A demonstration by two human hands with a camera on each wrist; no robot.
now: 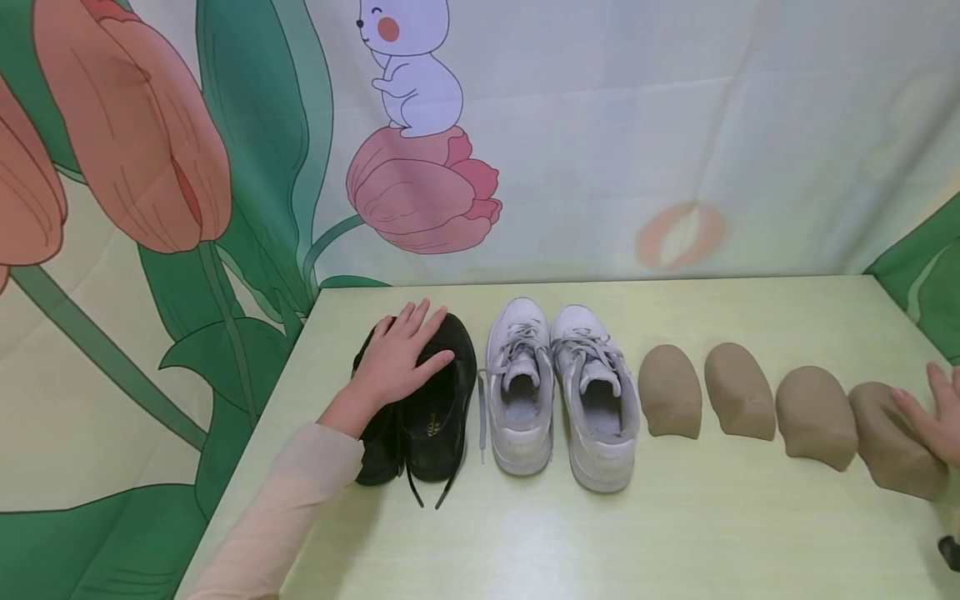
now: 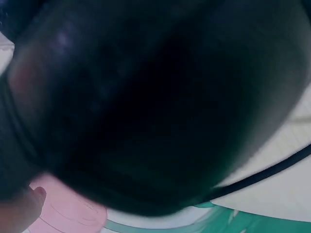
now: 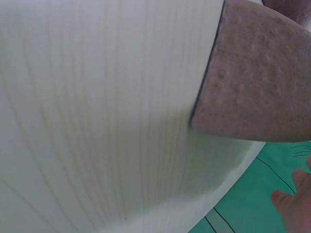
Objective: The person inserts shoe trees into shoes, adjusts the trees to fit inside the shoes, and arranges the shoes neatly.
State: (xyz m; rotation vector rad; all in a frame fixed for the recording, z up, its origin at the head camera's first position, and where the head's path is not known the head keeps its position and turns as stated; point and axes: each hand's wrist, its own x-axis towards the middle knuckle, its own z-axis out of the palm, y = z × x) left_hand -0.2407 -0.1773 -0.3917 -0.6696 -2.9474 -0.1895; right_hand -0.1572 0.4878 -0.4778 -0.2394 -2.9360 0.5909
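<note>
Black shoes (image 1: 437, 425) beneath a spread, ungrasping left hand (image 1: 397, 358); white sneakers (image 1: 521, 400) and tan slipper-like pieces (image 1: 738, 392) already lined up alongside on the desk (image 1: 600, 542), near an unclenched right hand (image 1: 941, 421); apparently little remaining beyond straightening.

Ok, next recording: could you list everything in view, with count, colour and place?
black shoes: two, black, side by side at the row's left end
lace-up sneakers: two, white, right of the black shoes
round-ended pieces: four, tan, right of the sneakers; exact kind unclear
table: one, pale yellow-green, under the row
printed tulip backdrop: one, white, pink and green, behind the table
sleeve: one, pale, left arm
left hand: one, over the black shoes
right hand: one, at the rightmost tan piece
</note>
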